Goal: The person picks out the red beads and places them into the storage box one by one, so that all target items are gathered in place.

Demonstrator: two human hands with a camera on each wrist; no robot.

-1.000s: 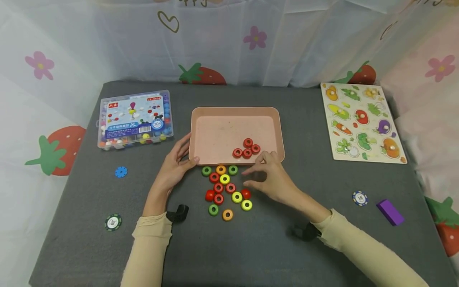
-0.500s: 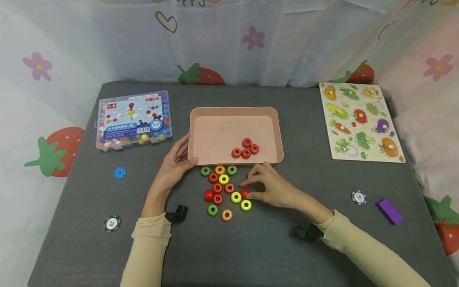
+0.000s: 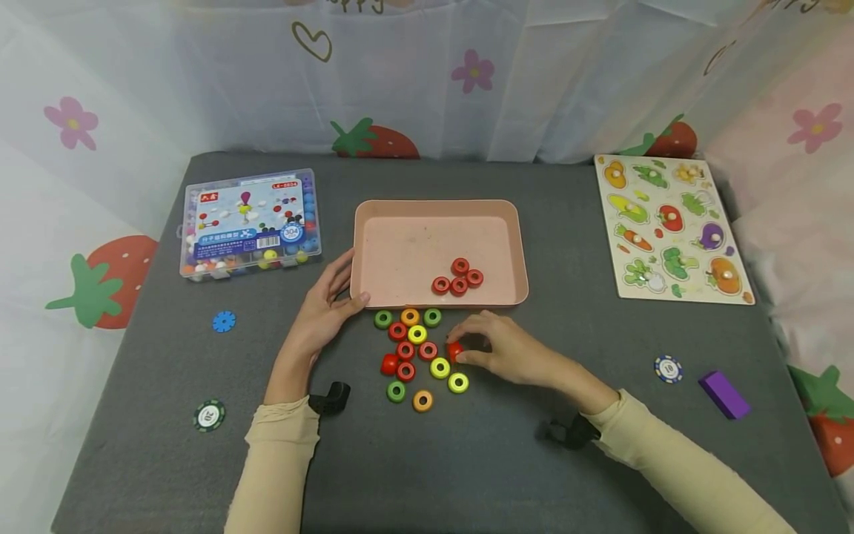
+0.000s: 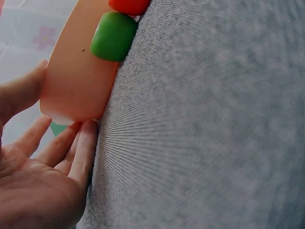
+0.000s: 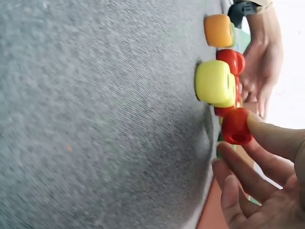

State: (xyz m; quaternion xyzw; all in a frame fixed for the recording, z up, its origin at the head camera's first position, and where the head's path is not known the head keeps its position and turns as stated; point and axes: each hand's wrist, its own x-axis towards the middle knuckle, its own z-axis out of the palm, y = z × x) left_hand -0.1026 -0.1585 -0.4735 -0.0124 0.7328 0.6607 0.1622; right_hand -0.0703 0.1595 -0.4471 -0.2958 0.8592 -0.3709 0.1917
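Observation:
A red bead (image 3: 454,351) is pinched between the thumb and fingers of my right hand (image 3: 512,351); the right wrist view shows the red bead (image 5: 236,126) lifted off the mat, hole visible. My left hand (image 3: 319,317) holds the near left corner of a pink tray (image 3: 407,236), thumb at its front and fingers along its left side. Several red beads (image 3: 459,286) lie in the tray's near right part. In front of it several loose beads lie on the mat, such as a green bead (image 3: 383,319), a yellow bead (image 3: 439,368) and an orange bead (image 3: 422,401).
A clear box of colored balls (image 3: 250,222) lies back left, a vegetable puzzle board (image 3: 674,230) back right. On the left are a blue disc (image 3: 224,321) and a green chip (image 3: 210,415). A blue-white chip (image 3: 669,368) and purple block (image 3: 724,394) lie right.
My right hand has come down from the tray's front edge to the red bead on the mat, pinched it and raised it slightly. The left hand and tray stay in place.

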